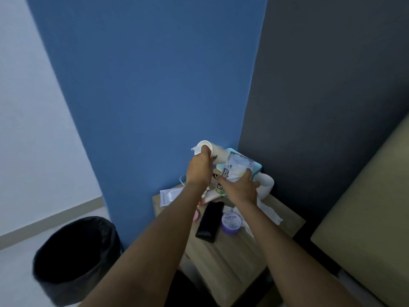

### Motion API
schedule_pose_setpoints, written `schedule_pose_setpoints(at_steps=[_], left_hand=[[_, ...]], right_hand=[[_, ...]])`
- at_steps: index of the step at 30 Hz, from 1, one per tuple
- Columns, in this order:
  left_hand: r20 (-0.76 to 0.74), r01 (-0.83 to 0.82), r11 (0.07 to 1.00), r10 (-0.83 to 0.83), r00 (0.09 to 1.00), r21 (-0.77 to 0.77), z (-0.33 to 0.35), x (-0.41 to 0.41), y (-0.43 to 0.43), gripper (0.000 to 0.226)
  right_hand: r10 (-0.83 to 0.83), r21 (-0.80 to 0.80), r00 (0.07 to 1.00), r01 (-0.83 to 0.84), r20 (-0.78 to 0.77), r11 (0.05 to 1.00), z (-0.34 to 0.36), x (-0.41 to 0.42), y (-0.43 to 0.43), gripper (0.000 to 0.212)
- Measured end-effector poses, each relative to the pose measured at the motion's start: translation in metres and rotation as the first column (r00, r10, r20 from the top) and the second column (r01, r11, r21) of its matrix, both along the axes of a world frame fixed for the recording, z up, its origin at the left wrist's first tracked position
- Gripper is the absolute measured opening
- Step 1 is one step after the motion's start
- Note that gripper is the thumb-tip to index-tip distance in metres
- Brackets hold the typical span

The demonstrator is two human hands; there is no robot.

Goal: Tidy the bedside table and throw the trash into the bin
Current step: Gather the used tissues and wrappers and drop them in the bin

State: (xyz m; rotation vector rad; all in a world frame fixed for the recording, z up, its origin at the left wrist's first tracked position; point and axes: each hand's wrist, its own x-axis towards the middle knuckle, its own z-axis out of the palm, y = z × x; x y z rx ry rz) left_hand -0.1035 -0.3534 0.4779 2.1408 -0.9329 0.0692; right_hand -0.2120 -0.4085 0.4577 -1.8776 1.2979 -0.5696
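Head view: our left hand [199, 168] fingers curled round white cup [205, 147], right hand [242, 188] clamped on clear wrapper [236, 170], both over bedside table [232, 262] back edge. We see open wood along the front edge. One bin [75, 255] on floor left, apart. One phone [210, 221], one purple tub [231, 222] mid-table.

one bin [75, 251], one bedside table [232, 260], one phone [210, 221], one purple tub [231, 223], one paper cup [215, 154], one packet [237, 170].

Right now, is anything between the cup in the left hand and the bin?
Nothing visible. The left hand grips the white cup above the bedside table; the bin stands open on the floor to its left, with only open air between.
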Motion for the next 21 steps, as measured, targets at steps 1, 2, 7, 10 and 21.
schedule_pose_setpoints(at_steps=[1, 2, 7, 10, 21], left_hand=[[-0.002, -0.007, 1.000, 0.007, 1.000, 0.002, 0.002, 0.001, 0.004, 0.012], [-0.003, -0.013, 1.000, 0.013, 1.000, 0.008, 0.004, 0.002, 0.008, 0.012], [0.095, -0.018, 0.995, 0.009, 0.995, 0.096, 0.021, 0.013, 0.035, 0.017], [0.139, -0.090, 0.988, 0.072, 0.988, 0.127, 0.028, 0.033, 0.071, 0.020], [0.155, -0.399, 0.868, 0.369, 0.916, 0.294, -0.028, 0.082, 0.272, 0.025]], right_hand=[[0.007, -0.007, 1.000, -0.007, -0.005, 1.000, 0.003, 0.002, 0.003, 0.101], [0.010, -0.016, 1.000, -0.010, -0.010, 1.000, 0.005, 0.003, 0.006, 0.101], [0.025, -0.023, 0.999, -0.026, -0.044, 0.999, 0.013, 0.010, 0.021, 0.099], [0.099, -0.014, 0.994, -0.100, -0.044, 0.995, 0.017, 0.027, 0.044, 0.098], [0.546, 0.101, 0.828, -0.537, -0.126, 0.837, -0.028, 0.121, 0.211, 0.102]])
